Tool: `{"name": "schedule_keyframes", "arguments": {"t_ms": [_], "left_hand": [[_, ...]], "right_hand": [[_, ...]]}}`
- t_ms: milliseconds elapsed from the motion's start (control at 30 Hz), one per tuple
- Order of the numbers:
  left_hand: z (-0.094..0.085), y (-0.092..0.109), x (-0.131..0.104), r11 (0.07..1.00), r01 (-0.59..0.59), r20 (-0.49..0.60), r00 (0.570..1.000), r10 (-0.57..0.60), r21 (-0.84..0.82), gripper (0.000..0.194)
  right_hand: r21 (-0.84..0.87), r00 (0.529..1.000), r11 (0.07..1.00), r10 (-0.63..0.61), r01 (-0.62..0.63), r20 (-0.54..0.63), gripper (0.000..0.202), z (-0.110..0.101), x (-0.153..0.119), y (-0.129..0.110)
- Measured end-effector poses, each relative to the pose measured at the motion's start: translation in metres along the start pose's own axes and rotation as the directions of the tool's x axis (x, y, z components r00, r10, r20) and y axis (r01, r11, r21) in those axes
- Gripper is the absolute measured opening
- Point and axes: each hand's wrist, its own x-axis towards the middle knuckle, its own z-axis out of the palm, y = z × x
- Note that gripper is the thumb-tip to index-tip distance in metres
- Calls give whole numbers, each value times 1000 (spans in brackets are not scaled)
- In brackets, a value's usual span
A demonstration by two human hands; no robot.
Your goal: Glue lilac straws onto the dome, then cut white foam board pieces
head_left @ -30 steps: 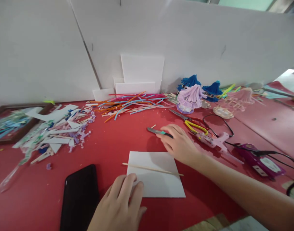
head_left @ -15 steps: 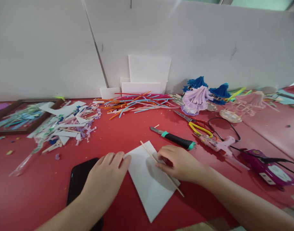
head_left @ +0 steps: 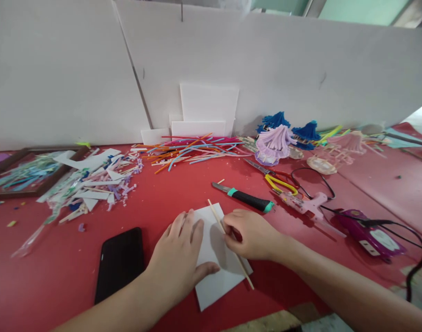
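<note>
A white rectangular board (head_left: 211, 295) lies on the red table in front of me. My left hand (head_left: 179, 249) rests on its left side, fingers spread and thumb stretched across it. Over the right part of the board, my right hand (head_left: 247, 234) pinches a thin wooden stick (head_left: 243, 272) between thumb and fingers. The stick runs slantwise, its lower end reaching past the board's edge. Just beyond the hands lies a knife (head_left: 243, 197) with a black and teal handle.
A black phone (head_left: 119, 263) lies left of my left arm. Scraps (head_left: 96, 184) and a brown frame (head_left: 34, 191) are farther left. Coloured sticks (head_left: 197, 150) lie at the back. Scissors (head_left: 282, 182), a pink glue gun (head_left: 309, 205) and a purple power strip (head_left: 370, 237) are at right.
My left hand has moved right onto the board, and its thumb has spread out. The board has turned a little, with the stick still in my right hand. The phone is now uncovered.
</note>
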Motion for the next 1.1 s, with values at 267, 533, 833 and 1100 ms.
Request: {"name": "schedule_keyframes", "arguments": {"t_ms": [267, 533, 833, 1100], "left_hand": [[4, -8, -1, 985, -171, -39, 985, 170, -4, 68], [23, -3, -9, 939, -335, -204, 916, 345, 80, 51], [42, -8, -12, 948, -318, -252, 920, 301, -27, 65], [26, 3, -8, 844, -532, -354, 777, 520, 72, 31]], "right_hand": [[2, 997, 999, 51, -51, -62, 7, -1, 1, 3], [-50, 993, 995, 80, -85, -91, 5, 5, 0, 1], [-10, 981, 993, -115, 115, -153, 15, 12, 4, 8], [92, 965, 975, -184, 203, -186, 24, 12, 9, 11]]}}
